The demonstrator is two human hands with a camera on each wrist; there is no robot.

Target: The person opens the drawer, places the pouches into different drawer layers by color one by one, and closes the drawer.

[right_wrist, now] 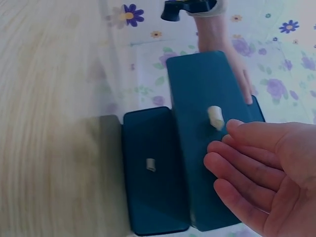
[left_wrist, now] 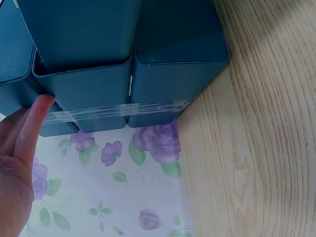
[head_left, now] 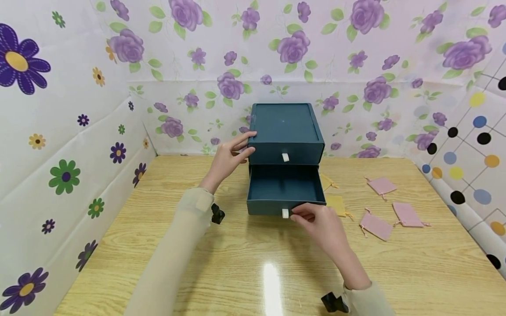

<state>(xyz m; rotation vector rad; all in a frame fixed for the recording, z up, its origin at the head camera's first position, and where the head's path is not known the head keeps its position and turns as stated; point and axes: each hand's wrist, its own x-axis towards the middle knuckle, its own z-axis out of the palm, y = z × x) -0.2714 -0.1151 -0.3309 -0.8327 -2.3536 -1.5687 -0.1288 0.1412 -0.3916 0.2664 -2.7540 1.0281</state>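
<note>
A dark blue drawer cabinet [head_left: 282, 125] stands on the table, its middle drawer [head_left: 266, 207] pulled out and bare inside. White pull tabs mark the drawer fronts, one of them on the top drawer [head_left: 269, 153]. My left hand [head_left: 227, 158] touches the cabinet's left side near the top, fingers extended. In the left wrist view its fingertips lie against the blue side wall. At the pulled-out drawer's front, my right hand [head_left: 322, 221] has its fingertips just right of the white tab [head_left: 285, 213]. In the right wrist view, its thumb and fingers are apart beside the tab [right_wrist: 216, 117].
Several pink drawstring pouches [head_left: 381, 185] lie to the right on the wooden table [head_left: 237, 272]. Yellow pouches [head_left: 336, 204] lie close beside the cabinet, partly behind the drawer. Clear tape [left_wrist: 98, 113] runs across the cabinet's side. Floral cloth [head_left: 213, 101] hangs behind it.
</note>
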